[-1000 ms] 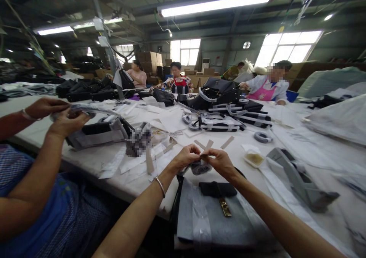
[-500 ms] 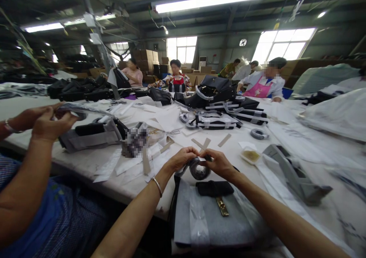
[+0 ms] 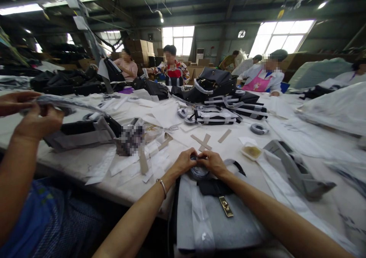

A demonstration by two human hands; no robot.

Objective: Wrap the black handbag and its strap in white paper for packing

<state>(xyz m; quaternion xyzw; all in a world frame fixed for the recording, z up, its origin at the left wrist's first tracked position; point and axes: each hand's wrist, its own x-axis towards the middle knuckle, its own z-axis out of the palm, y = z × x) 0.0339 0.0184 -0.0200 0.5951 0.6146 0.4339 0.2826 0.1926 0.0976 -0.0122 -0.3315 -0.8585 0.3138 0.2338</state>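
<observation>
My left hand [image 3: 186, 161] is closed on the left side of a coiled strap [image 3: 199, 172], dark and wrapped in clear film. From the right, my right hand [image 3: 214, 162] pinches the top of the same coil, its fingertips meeting those of the left. Below the hands lies a black handbag [image 3: 187, 189], its front covered by a grey protective sheet [image 3: 225, 231] with a band of clear film over it. A gold clasp [image 3: 226, 206] shows beneath the dark flap tab. Behind my right wrist a dark bag handle [image 3: 238, 166] curves up.
A grey tape dispenser [image 3: 297, 170] and a small dish [image 3: 251, 151] stand to the right. Brown strips [image 3: 204, 141] lie ahead. At left, a co-worker's hands [image 3: 37, 117] work over another wrapped bag [image 3: 82, 136]. Black bags [image 3: 213, 84] are piled further back, with people across the table.
My fingertips have drawn closer together on the coil, and the coil appears tilted flatter. The camera view has shifted slightly, so the co-worker at left sits further toward the edge.
</observation>
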